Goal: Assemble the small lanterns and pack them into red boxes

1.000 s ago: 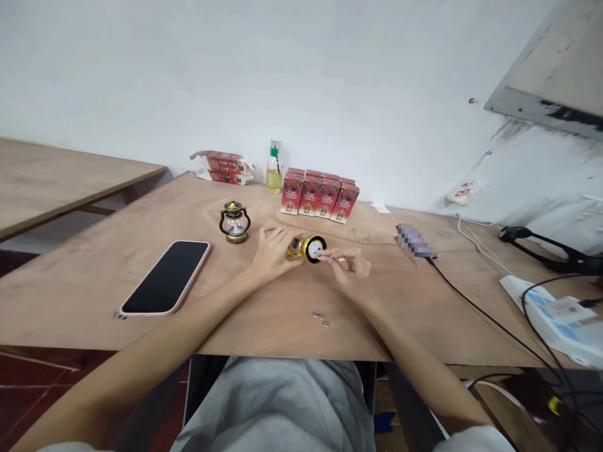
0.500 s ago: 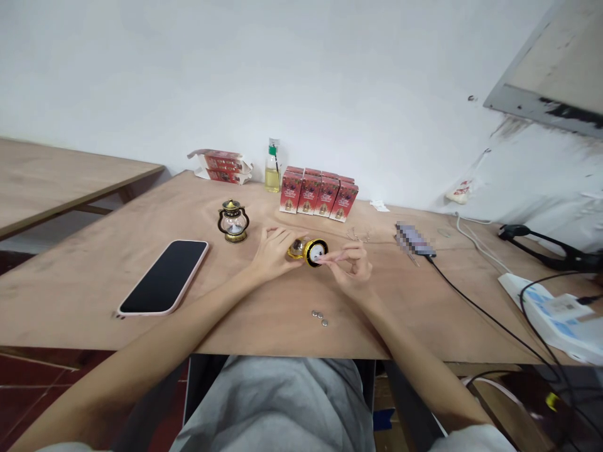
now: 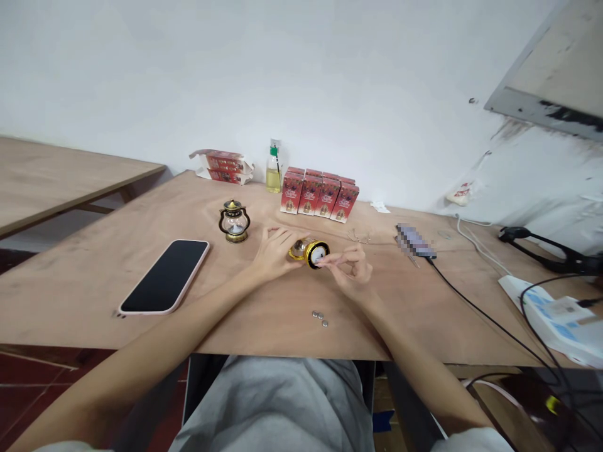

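Note:
My left hand (image 3: 272,251) is closed around a small gold and black lantern (image 3: 311,252) lying on its side on the wooden table (image 3: 245,301), its round base turned toward me. My right hand (image 3: 351,266) pinches at that base with thumb and forefinger; whatever is between the fingertips is too small to name. Three small button batteries (image 3: 320,317) lie on the table just in front of my hands. A second lantern (image 3: 234,221) stands upright to the left.
A phone (image 3: 166,275) in a pink case lies face up at left. Several red boxes (image 3: 319,195), a small bottle (image 3: 273,166) and opened packaging (image 3: 222,166) line the back. A black cable (image 3: 480,311) and papers (image 3: 556,317) lie at right.
My right hand's fingers have shifted slightly at the lantern's base, and the lantern has turned a little. The left hand has kept its hold.

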A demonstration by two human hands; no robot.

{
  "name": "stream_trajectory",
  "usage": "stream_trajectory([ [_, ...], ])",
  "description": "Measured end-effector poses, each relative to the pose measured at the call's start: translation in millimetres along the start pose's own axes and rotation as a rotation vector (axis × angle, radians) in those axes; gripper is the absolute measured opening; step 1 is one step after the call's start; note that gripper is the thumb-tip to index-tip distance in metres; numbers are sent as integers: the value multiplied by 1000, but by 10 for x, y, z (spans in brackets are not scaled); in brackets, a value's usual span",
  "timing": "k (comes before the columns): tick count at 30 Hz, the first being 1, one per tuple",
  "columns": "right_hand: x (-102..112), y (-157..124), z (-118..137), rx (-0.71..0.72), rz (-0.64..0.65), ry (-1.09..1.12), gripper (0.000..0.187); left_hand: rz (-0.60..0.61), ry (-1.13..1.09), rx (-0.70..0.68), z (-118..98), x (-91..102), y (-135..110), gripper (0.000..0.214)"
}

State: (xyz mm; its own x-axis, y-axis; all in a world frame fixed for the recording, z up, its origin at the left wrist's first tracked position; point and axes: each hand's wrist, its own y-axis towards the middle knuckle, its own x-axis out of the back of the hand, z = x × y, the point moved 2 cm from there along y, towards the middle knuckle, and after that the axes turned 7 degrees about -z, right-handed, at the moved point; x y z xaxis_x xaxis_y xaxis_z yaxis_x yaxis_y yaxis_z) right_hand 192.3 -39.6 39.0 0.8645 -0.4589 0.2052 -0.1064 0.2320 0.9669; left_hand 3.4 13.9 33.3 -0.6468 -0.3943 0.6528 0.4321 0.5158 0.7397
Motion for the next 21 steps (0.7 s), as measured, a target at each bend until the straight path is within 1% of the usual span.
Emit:
stream_trajectory([
  [3, 0, -1, -9, -45, 15, -7, 24, -2, 9, -6, -6, 4, 1, 48],
  [6, -6, 9, -17, -142, 54, 19, 24, -5, 7, 1, -13, 7, 3, 48],
  [10, -48, 9, -82, -385, 144, 191, 26, 16, -5, 25, -17, 3, 0, 46],
  [13, -77, -14, -177, -561, 139, 310, 32, 9, 2, 11, -18, 0, -5, 46],
  [15, -85, -27, -234, -641, 133, 386, 36, 7, 9, 3, -17, 0, -9, 47],
  [18, -90, -37, -274, -700, 171, 503, 39, 10, 19, 9, -16, 1, -11, 47],
  [21, -91, -42, -278, -709, 166, 519, 36, -5, 29, 10, -21, 5, -9, 46],
])
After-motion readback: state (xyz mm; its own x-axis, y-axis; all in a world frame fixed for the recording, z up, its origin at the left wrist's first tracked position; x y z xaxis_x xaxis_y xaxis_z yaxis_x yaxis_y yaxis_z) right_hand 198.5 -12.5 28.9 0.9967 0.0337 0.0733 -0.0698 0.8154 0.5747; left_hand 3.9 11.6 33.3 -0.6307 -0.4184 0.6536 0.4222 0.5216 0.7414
